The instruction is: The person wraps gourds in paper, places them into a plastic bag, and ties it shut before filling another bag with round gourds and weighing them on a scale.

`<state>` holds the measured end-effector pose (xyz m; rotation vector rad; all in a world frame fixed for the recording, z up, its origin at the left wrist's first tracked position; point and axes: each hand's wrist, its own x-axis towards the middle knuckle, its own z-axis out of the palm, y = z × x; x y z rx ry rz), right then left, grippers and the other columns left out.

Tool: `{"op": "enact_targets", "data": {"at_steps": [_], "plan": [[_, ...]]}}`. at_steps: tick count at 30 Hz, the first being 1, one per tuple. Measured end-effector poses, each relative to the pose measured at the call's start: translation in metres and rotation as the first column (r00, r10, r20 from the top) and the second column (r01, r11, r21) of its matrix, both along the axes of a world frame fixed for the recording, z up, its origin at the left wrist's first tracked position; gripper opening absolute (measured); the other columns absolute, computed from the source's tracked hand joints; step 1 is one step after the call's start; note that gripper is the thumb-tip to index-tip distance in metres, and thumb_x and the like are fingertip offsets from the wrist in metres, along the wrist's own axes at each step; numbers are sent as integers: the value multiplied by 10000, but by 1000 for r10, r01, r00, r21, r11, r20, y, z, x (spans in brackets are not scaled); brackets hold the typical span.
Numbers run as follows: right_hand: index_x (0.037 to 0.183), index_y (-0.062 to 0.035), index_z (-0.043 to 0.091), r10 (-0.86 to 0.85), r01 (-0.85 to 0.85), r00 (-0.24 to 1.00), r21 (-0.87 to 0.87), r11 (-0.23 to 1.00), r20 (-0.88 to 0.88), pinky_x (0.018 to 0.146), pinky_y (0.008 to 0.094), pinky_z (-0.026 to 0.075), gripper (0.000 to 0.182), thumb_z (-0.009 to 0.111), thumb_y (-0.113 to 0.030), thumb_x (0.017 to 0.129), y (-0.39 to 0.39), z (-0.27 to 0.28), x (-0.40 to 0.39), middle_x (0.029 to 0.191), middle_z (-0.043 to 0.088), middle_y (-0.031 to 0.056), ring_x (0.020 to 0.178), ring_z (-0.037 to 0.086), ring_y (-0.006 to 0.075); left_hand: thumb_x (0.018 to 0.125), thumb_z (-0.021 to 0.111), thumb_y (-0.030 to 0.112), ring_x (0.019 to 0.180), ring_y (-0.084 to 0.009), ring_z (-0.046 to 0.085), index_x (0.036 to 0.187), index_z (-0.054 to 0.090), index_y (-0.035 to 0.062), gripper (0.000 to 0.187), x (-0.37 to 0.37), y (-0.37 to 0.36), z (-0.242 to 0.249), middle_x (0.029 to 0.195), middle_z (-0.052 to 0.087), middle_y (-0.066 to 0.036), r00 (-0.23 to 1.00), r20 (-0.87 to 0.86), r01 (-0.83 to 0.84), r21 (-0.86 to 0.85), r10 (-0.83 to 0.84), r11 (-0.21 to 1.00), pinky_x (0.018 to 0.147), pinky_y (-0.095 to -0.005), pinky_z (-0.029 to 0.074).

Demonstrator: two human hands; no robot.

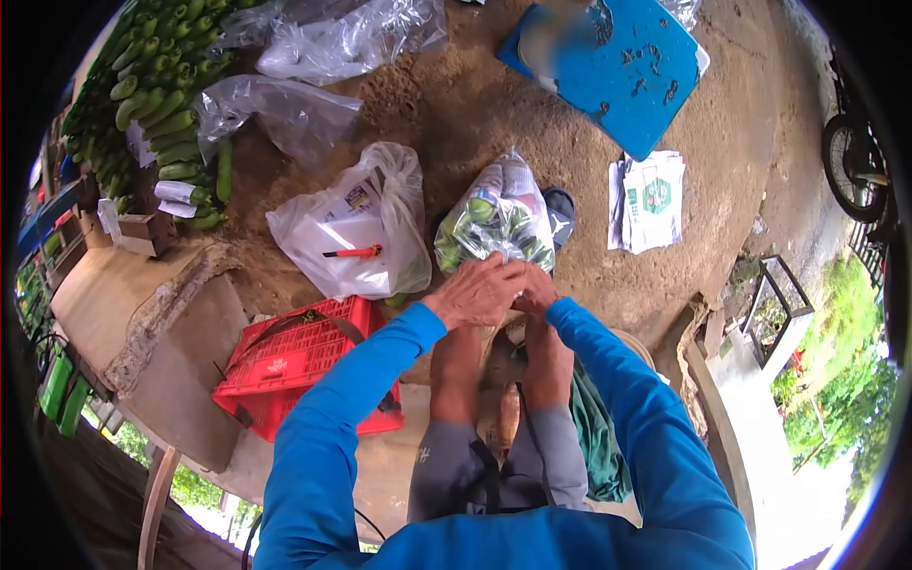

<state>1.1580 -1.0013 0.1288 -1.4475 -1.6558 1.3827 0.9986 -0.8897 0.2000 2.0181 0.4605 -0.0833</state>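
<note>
A clear plastic bag (498, 217) packed with green produce and what looks like printed paper lies in front of my knees. Its near end is gathered under my left hand (478, 293), whose bent fingers pinch it. Close against it, my right hand (537, 289) is closed on the same gathered end; its fingertips are partly hidden. To the left sits a whitish plastic bag (394, 190) with white sheets in it, and a red and black cutter (352, 253) lies on top.
Long green vegetables (166, 104) are heaped at the upper left, beside loose clear bags (332, 43). A red crate (285, 366) stands by my left forearm. Printed papers (650, 201), a blue stool-like object (632, 71) and a dark slipper (559, 217) are at the right.
</note>
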Motion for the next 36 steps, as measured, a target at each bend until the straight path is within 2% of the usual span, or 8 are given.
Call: {"op": "enact_targets", "data": {"at_steps": [2, 4, 15, 24, 30, 33, 35, 36], "plan": [[969, -94, 623, 152, -114, 986, -376, 920, 73, 738, 479, 513, 310, 674, -291, 735, 2, 5, -3, 932, 674, 161, 856, 627, 393, 763, 575, 116, 918, -317, 579, 949, 566, 68, 192, -5, 2, -9, 996, 593, -94, 995, 31, -96, 33, 95, 995, 758, -427, 515], [967, -99, 612, 181, -105, 972, -411, 906, 152, 738, 487, 506, 292, 667, -293, 755, -7, -4, -13, 930, 665, 166, 838, 629, 390, 807, 551, 123, 876, -370, 594, 945, 533, 70, 150, -14, 5, -35, 954, 623, -140, 991, 21, -130, -22, 130, 991, 718, -473, 500], [1029, -45, 482, 109, -33, 927, -212, 977, 359, 646, 485, 534, 328, 627, -252, 821, 28, 20, -31, 888, 598, 188, 739, 633, 410, 725, 554, 283, 957, -435, 626, 919, 690, 59, 326, -16, 29, -54, 971, 660, -262, 771, -637, -196, -196, 28, 961, 829, -498, 508], [1189, -128, 543, -83, 222, 904, -295, 929, 419, 736, 504, 509, 387, 603, -264, 832, 29, 22, -45, 1134, 625, 151, 890, 631, 422, 737, 566, 364, 976, -398, 649, 999, 681, -41, 496, -5, 33, -68, 1052, 653, -267, 591, -806, -372, -291, -17, 881, 857, -441, 512], [1015, -71, 652, -108, 163, 952, -174, 971, 286, 676, 437, 509, 283, 676, -134, 740, 27, 27, -35, 877, 614, 128, 782, 628, 360, 753, 602, 339, 845, -363, 677, 985, 659, -23, 434, -24, 22, -86, 972, 684, -213, 706, -708, -350, -333, 14, 875, 758, -435, 529], [971, -72, 664, 58, -16, 972, -183, 983, 227, 644, 429, 502, 243, 680, -138, 737, 33, 33, -23, 821, 587, 124, 746, 624, 344, 806, 619, 315, 709, -287, 662, 972, 599, -1, 357, -31, 20, -60, 812, 658, -160, 714, -698, -590, -565, 46, 577, 645, -407, 511], [938, -66, 670, 204, -171, 960, -173, 970, 194, 626, 429, 498, 220, 681, -159, 739, 35, 30, -17, 783, 589, 130, 730, 616, 353, 865, 603, 308, 632, -225, 628, 967, 549, 20, 311, -35, -2, -32, 718, 592, -126, 620, -302, -777, -364, 724, 513, 592, -388, 484], [938, -66, 670, 214, -181, 957, -175, 968, 195, 626, 429, 498, 220, 681, -159, 739, 36, 26, -14, 783, 589, 130, 730, 616, 353, 865, 603, 308, 632, -225, 628, 967, 549, 20, 311, -39, -9, -16, 718, 592, -126, 613, -302, -782, -366, 730, 505, 592, -388, 484]]}}
